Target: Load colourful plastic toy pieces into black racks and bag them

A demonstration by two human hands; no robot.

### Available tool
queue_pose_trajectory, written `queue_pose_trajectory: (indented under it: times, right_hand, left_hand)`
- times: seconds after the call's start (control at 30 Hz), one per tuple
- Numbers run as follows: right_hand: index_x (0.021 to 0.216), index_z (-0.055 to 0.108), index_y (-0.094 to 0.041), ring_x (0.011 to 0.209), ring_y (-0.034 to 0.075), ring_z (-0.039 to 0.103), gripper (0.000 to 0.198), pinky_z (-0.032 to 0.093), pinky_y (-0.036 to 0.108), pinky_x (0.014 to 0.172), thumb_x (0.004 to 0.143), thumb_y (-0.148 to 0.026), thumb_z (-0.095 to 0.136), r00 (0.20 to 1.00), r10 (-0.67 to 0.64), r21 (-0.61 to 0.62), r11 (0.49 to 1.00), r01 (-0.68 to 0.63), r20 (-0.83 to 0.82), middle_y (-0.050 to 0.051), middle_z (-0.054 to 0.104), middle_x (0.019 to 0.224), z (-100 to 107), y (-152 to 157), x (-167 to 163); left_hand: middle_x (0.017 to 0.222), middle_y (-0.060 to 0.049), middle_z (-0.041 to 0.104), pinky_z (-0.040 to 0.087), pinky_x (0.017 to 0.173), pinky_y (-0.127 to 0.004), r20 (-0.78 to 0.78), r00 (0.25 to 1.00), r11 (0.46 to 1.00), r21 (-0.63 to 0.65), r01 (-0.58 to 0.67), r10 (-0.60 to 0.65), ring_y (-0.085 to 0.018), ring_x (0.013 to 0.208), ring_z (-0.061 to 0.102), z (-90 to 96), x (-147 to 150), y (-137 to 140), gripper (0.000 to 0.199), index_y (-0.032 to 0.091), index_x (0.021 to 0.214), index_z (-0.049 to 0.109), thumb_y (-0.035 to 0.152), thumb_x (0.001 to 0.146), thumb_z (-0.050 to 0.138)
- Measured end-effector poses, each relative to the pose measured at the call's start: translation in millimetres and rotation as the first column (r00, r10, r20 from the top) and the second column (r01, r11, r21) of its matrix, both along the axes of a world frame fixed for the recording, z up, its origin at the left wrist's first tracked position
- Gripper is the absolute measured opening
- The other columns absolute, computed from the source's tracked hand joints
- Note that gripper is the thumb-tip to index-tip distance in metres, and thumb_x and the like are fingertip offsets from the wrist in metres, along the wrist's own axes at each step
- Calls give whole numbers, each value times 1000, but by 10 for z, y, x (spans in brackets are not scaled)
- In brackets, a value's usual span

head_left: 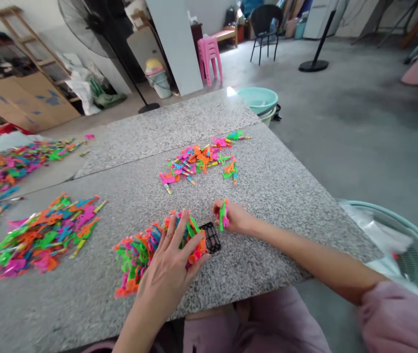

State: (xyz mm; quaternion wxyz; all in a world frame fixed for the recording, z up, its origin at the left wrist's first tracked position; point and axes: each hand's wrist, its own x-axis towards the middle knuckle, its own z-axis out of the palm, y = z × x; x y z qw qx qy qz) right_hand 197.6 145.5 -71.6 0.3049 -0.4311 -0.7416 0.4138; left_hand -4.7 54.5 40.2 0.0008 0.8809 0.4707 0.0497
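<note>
My left hand (172, 252) lies with fingers spread over a tight row of bright plastic toy pieces (133, 262), colored green, orange, pink and blue. The row stands in a black plastic grid rack (211, 238), whose bare right end shows beside my fingertips. Just beyond that end, my right hand (233, 217) is closed on a few small green and pink toy pieces (224, 215), held above the table. Their exact kind is too small to make out.
Loose piles of similar pieces lie at the table's middle (199, 159), at the left (47, 238) and at the far left (6, 169). The speckled stone table (282, 196) ends at my lap. Green plastic baskets (410, 225) stand beyond its right edge.
</note>
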Motion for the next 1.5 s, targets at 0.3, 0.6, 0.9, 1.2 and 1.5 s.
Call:
queue_pose_trajectory:
  times: [0.3,0.6,0.9,1.2,1.5]
  right_hand:
    - [87,58,-18,63,10,51,22,31,19,58,69,-6,60,992,125,135,983,-121,-20,-6,59,70,-38,55,-401]
    - [76,58,-18,64,12,54,6,35,20,62,74,-14,63,991,96,98,991,-86,-92,-4,60,68,-43,76,-335]
    - [87,65,-18,64,14,56,9,31,25,65,78,-18,62,965,136,281,939,-197,223,-2,65,69,105,53,-439]
    - [112,64,-18,109,20,58,35,42,28,92,82,-3,54,933,-80,385,920,-67,352,8,67,116,82,481,110]
    - [109,63,-15,108,26,56,24,44,32,90,91,-9,48,713,-221,352,935,-39,666,14,64,110,211,272,522]
  left_hand:
    - [165,-2,11,39,110,-60,12,1000,1000,8,-4,4,-40,147,19,21,29,6,32,29,125,61,38,94,57]
    - [165,-6,9,39,109,-61,13,1000,999,26,22,-22,-41,148,16,-8,1,-8,33,27,127,59,36,95,55]
    - [158,-4,34,33,111,-65,-11,1000,990,139,22,-20,-41,146,22,45,68,8,28,27,120,64,37,94,56]
    - [154,-1,40,36,113,-58,-160,975,960,211,186,-154,-32,143,34,-59,-67,79,35,24,125,59,39,94,55]
    - [144,-7,52,37,111,-62,-75,989,978,158,134,-124,-35,139,39,-38,-12,82,33,22,121,61,31,89,63]
